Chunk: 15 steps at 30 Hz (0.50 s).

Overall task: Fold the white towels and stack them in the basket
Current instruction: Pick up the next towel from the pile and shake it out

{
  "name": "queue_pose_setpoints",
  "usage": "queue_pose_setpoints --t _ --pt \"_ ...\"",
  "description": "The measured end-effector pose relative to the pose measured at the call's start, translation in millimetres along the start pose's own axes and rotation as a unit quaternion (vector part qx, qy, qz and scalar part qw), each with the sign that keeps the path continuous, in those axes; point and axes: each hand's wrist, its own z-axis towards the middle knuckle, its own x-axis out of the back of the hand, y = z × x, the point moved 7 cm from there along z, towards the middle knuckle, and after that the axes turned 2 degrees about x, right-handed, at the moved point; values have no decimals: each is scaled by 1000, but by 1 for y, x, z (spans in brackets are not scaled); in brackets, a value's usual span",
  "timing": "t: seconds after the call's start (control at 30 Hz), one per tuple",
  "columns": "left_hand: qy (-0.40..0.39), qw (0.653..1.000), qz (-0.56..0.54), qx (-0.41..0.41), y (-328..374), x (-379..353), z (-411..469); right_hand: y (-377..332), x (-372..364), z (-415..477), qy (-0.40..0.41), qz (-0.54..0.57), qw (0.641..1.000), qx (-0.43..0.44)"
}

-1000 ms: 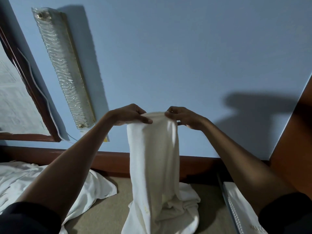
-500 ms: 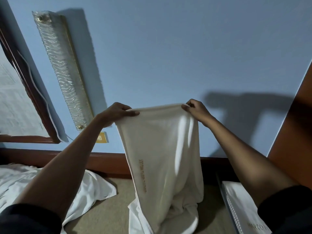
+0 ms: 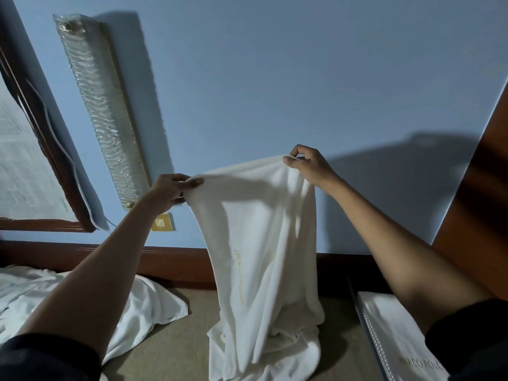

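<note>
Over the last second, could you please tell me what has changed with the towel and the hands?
The left hand and right hand have moved apart along the top edge of the held towel, spreading it from a narrow bunch into a wide sheet; the right hand rose a little. Both kept their pinch throughout. The towel's lower end still rests bunched on the surface, and the loose linen and folded towel have not moved.

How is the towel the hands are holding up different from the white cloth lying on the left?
The held towel hangs upright, pinched along its top edge by the left hand and right hand; the white cloth lies crumpled on the floor, untouched. The held towel shows a line of gold lettering; none shows on the white cloth. The held towel is spread out; the white cloth is bunched. Both are white fabric, unfolded.
</note>
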Motion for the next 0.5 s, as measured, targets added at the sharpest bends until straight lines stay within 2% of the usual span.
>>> queue_pose_setpoints --t 0.23,0.3,0.37,0.43,0.5 --pt "-79 996 30 -32 19 -1 -13 15 10 0 51 -18 998 -28" --pt "-95 993 56 -45 30 -10 -21 22 14 2 64 -69 995 -25" --pt "-92 991 73 -64 47 -24 -25 27 11 3 66 -178 981 -30" --pt "-68 992 71 -79 65 -42 -27 24 -1 2 30 -261 963 -57" --pt "-50 993 56 -95 82 -64 -31 11 -25 -9 -93 -263 955 -104"
